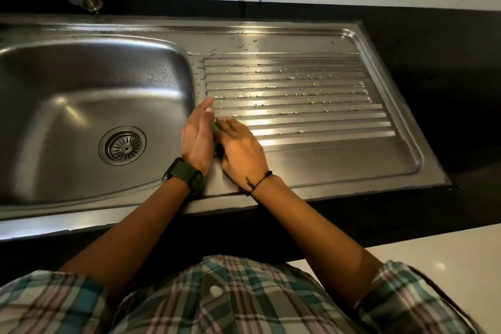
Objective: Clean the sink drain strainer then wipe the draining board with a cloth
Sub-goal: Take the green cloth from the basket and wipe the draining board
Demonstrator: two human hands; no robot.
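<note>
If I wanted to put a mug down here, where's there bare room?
The ribbed steel draining board is bare but wet right of the hands, and the flat strip along its front edge. It is crowded where both hands meet over the green cloth.

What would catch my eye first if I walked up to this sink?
Probably the two hands, left hand and right hand, pressed together over a mostly hidden green cloth at the near left corner of the draining board. Next, the water droplets beading on its ridges, and the round strainer seated in the basin to the left.
</note>
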